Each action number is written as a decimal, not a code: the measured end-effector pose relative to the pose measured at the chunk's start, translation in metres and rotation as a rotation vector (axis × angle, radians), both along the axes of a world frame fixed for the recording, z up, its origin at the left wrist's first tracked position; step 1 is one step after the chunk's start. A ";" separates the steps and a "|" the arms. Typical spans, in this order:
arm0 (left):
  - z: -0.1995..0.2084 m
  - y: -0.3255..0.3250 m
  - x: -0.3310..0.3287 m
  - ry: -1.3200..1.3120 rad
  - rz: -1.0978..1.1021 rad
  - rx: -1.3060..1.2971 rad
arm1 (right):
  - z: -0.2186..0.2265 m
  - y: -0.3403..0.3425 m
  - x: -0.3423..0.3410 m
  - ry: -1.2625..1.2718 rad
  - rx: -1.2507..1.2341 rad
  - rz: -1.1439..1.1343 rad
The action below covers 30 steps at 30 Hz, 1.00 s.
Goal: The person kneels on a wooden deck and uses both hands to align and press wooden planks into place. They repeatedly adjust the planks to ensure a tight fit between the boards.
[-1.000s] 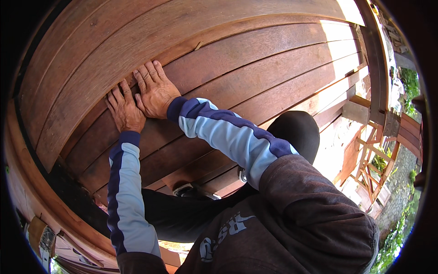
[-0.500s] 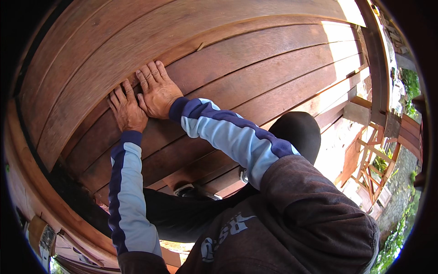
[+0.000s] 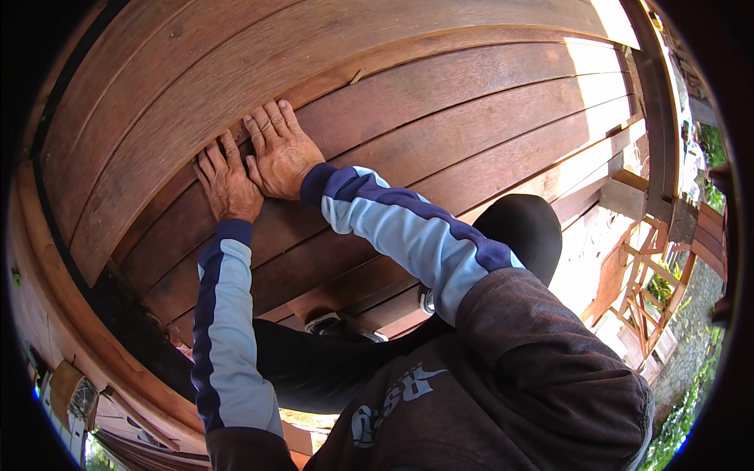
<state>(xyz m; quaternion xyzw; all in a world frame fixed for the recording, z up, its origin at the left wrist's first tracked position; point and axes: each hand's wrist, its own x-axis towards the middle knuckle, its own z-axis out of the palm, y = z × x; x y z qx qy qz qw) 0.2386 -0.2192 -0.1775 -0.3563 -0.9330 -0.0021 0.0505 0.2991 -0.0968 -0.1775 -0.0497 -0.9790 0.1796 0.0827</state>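
Observation:
Both hands lie side by side against the edge of a long reddish-brown wooden plank, which rests raised over a floor of similar boards. My left hand has its fingers stretched out, the tips at the plank's near edge. Just to its right, my right hand is laid flat with straight fingers, its tips also at that edge and its thumb close to the left hand. Neither hand is wrapped round anything. The very ends of some fingertips are partly hidden by the edge.
A small wood sliver lies by the plank edge. Dark gaps run between the floor boards. My bent knee is at the right of my arms. Wooden framing and a stony, planted ground lie beyond, far right. A curved wooden beam borders the left.
The whole view has shifted slightly, so everything appears a little further right. Both hands keep the same flat pose against the plank edge.

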 end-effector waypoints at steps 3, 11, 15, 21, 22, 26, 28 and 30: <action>0.000 0.000 0.000 -0.012 0.008 -0.009 | 0.000 0.000 0.000 0.006 -0.004 -0.003; 0.001 0.000 0.000 -0.007 0.005 0.010 | 0.002 0.000 0.000 -0.008 0.023 -0.001; 0.001 0.000 0.001 -0.029 0.013 0.006 | 0.002 0.000 0.000 -0.019 0.028 -0.001; 0.003 0.001 0.002 -0.008 0.011 0.012 | 0.005 0.000 0.000 -0.040 0.052 -0.001; 0.004 0.001 0.002 -0.008 0.012 0.006 | 0.006 0.000 0.001 -0.039 0.063 -0.006; 0.004 0.001 0.002 -0.002 0.019 -0.006 | 0.006 0.000 0.000 -0.009 0.040 -0.010; 0.003 0.001 0.002 0.001 0.009 0.013 | 0.004 0.000 0.000 0.028 0.021 -0.016; 0.002 0.001 0.001 0.009 0.005 0.014 | 0.002 0.000 0.001 0.051 0.027 -0.018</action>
